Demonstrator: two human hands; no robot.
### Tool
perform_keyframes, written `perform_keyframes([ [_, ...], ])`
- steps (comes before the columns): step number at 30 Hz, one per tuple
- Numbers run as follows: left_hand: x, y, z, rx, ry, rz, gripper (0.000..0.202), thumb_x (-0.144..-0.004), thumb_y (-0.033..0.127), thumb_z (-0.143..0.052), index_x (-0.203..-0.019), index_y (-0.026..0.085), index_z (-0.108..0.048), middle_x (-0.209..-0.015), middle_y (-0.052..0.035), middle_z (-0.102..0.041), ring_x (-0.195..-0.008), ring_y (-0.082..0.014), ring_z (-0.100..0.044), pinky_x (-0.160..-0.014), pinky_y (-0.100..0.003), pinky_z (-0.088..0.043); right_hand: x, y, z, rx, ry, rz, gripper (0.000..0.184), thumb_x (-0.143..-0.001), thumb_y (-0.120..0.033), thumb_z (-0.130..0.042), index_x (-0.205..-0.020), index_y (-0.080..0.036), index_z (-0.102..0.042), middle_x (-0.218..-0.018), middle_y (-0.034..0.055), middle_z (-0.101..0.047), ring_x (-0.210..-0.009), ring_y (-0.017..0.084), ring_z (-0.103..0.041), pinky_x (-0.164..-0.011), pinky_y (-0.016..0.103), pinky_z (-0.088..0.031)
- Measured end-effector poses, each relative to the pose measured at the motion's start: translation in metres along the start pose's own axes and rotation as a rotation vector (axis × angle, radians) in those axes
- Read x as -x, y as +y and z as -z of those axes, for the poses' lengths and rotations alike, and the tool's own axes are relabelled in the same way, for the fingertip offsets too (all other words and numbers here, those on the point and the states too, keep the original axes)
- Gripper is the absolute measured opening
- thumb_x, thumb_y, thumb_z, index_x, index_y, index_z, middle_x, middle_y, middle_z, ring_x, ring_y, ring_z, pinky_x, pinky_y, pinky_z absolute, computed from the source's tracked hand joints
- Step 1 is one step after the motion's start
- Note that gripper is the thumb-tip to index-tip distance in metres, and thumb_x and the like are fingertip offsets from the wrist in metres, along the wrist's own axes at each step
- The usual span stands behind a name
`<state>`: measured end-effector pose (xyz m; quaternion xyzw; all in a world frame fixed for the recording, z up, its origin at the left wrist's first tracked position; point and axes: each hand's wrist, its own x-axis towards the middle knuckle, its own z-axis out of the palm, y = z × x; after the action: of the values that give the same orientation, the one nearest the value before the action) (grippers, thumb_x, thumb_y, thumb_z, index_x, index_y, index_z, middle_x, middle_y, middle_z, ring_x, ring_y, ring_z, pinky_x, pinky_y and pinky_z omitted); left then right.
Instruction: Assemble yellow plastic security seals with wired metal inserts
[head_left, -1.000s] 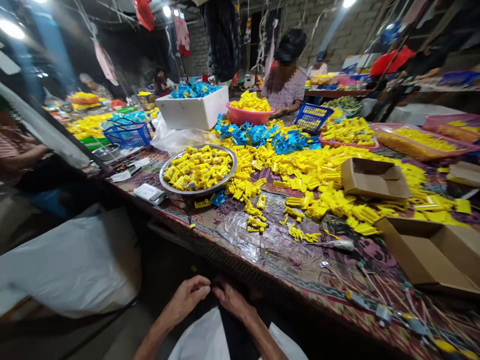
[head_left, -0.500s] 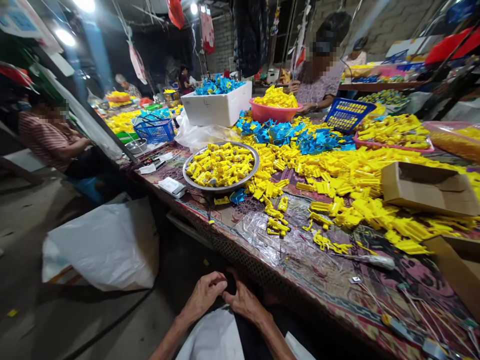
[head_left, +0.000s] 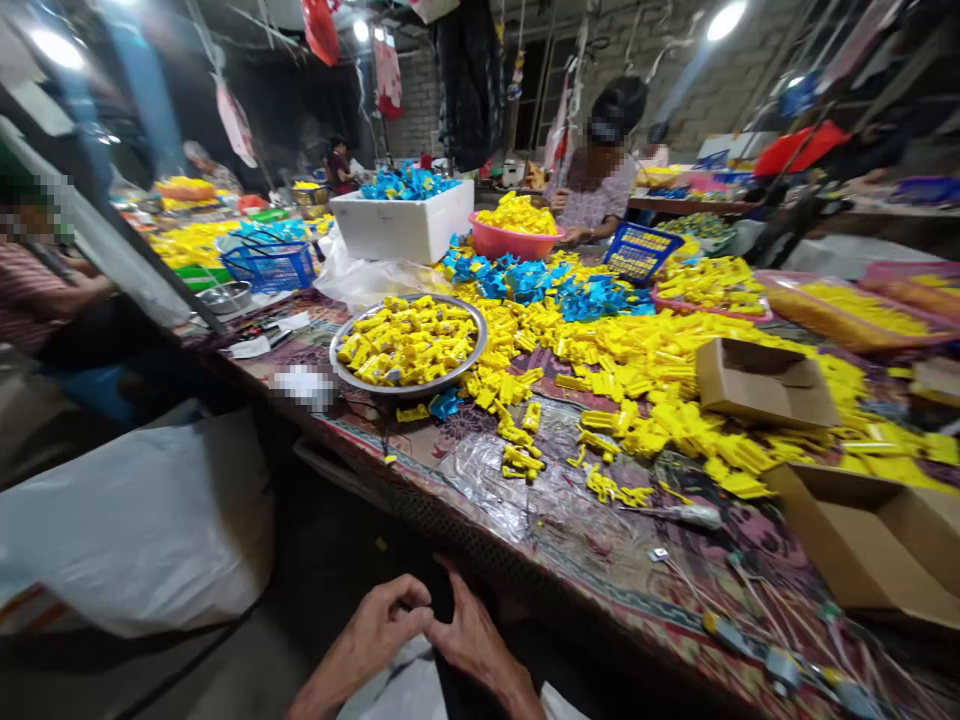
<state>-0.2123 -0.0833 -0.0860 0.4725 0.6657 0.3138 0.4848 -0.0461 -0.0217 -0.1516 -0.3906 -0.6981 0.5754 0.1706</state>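
Observation:
Low in front of the table, my left hand (head_left: 381,628) has its fingers curled in towards the thumb; whatever it might hold is hidden. Right beside it, my right hand (head_left: 474,638) has its index finger stretched forward and its thumb apart, close to the left thumb. No object shows in it. Both hands are over my lap, below the table edge. Nearest to them on the table lie loose yellow plastic parts (head_left: 523,460) and a metal bowl (head_left: 482,345) filled with yellow pieces.
Blue parts (head_left: 517,278) and many yellow ones cover the cloth-topped table (head_left: 480,500). A cardboard box (head_left: 862,530), a screwdriver-like tool (head_left: 694,514) and wired components (head_left: 784,665) lie to the right. A white sack (head_left: 150,520) stands left. A person (head_left: 600,190) sits across.
The view has swung to the right, so the table and its things appear further left. My hands stay close together over my lap, with the right index finger more clearly stretched out.

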Motion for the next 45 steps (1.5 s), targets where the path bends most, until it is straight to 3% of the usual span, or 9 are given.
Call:
perform_keyframes([
  [5,-0.008,0.075,-0.004,0.004,-0.115,-0.164,0.030,-0.084,0.033,-0.061,-0.110,0.018,-0.066,-0.098,-0.0044,-0.069,-0.086,-0.0184,-0.061,-0.076,-0.026,-0.048,0.022,0.000,-0.001,-0.029,0.271,0.020,0.048,-0.083,-0.037,-0.062,-0.129,-0.022,-0.057,-0.124,0.0108,-0.065,-0.117,0.030,-0.059,-0.101,0.042,-0.046],
  [9,-0.054,0.126,-0.013,-0.191,0.095,-0.397,0.039,-0.084,0.031,-0.063,-0.122,0.022,-0.061,-0.110,-0.0051,-0.067,-0.090,-0.0191,-0.061,-0.088,-0.032,-0.048,0.025,-0.006,-0.003,-0.018,0.368,-0.033,0.032,-0.086,-0.037,-0.058,-0.113,-0.021,-0.063,-0.106,0.0103,-0.070,-0.101,0.028,-0.065,-0.089,0.037,-0.052],
  [14,-0.130,0.149,-0.026,-0.418,0.201,-0.712,0.040,-0.087,0.027,-0.062,-0.126,0.018,-0.057,-0.122,-0.0117,-0.062,-0.114,-0.0248,-0.056,-0.101,-0.041,-0.042,0.029,-0.012,-0.003,0.016,0.380,-0.034,0.030,-0.080,-0.024,-0.060,-0.110,-0.022,-0.062,-0.103,0.0083,-0.068,-0.097,0.025,-0.064,-0.088,0.035,-0.051],
  [18,-0.156,0.151,-0.030,-0.468,0.171,-0.743,0.014,-0.089,0.024,-0.058,-0.099,0.019,-0.065,-0.105,-0.0080,-0.065,-0.102,-0.0222,-0.060,-0.096,-0.039,-0.045,0.030,-0.014,-0.002,0.018,0.354,-0.001,0.036,-0.075,-0.016,-0.059,-0.110,-0.022,-0.061,-0.102,0.0064,-0.067,-0.097,0.023,-0.063,-0.089,0.036,-0.050],
  [25,-0.143,0.151,-0.022,-0.446,0.194,-0.761,0.010,-0.092,0.021,-0.053,-0.099,0.020,-0.060,-0.103,-0.0063,-0.067,-0.101,-0.0202,-0.061,-0.094,-0.036,-0.046,0.041,-0.035,0.010,-0.031,0.234,0.031,0.022,-0.073,-0.010,-0.057,-0.091,-0.020,-0.063,-0.086,0.0025,-0.063,-0.081,0.018,-0.061,-0.078,0.031,-0.048],
  [29,-0.119,0.155,-0.022,-0.345,0.193,-0.831,0.011,-0.093,0.021,-0.053,-0.102,0.021,-0.058,-0.108,-0.0064,-0.068,-0.105,-0.0192,-0.063,-0.094,-0.035,-0.047,0.059,-0.055,0.045,-0.396,0.135,0.012,0.009,-0.082,-0.024,-0.059,-0.089,-0.019,-0.062,-0.081,0.0016,-0.065,-0.074,0.016,-0.061,-0.068,0.027,-0.047],
  [37,-0.079,0.169,-0.038,-0.283,0.084,-0.961,0.014,-0.090,0.009,-0.055,-0.097,0.020,-0.061,-0.112,-0.0084,-0.066,-0.111,-0.0181,-0.061,-0.097,-0.032,-0.047,0.055,-0.094,0.142,-0.632,0.644,0.001,0.055,-0.077,-0.056,-0.070,-0.113,-0.022,-0.046,-0.089,0.0045,-0.068,-0.067,0.015,-0.063,-0.059,0.028,-0.053],
  [42,-0.069,0.168,-0.048,-0.244,-0.043,-0.942,0.018,-0.089,0.008,-0.053,-0.096,0.021,-0.063,-0.114,-0.0089,-0.065,-0.112,-0.0186,-0.060,-0.097,-0.032,-0.047,0.049,-0.107,0.149,-0.605,0.642,0.019,0.051,-0.077,-0.055,-0.069,-0.111,-0.022,-0.049,-0.073,-0.0023,-0.061,-0.060,0.013,-0.057,-0.054,0.024,-0.050],
  [45,-0.064,0.166,-0.053,-0.105,-0.108,-0.792,0.014,-0.088,0.017,-0.060,-0.100,0.021,-0.066,-0.114,-0.0086,-0.066,-0.111,-0.0209,-0.061,-0.095,-0.033,-0.048,0.050,-0.106,0.152,-0.620,0.609,0.019,0.044,-0.076,-0.054,-0.071,-0.101,-0.021,-0.055,-0.072,-0.0022,-0.060,-0.063,0.013,-0.057,-0.056,0.024,-0.049],
])
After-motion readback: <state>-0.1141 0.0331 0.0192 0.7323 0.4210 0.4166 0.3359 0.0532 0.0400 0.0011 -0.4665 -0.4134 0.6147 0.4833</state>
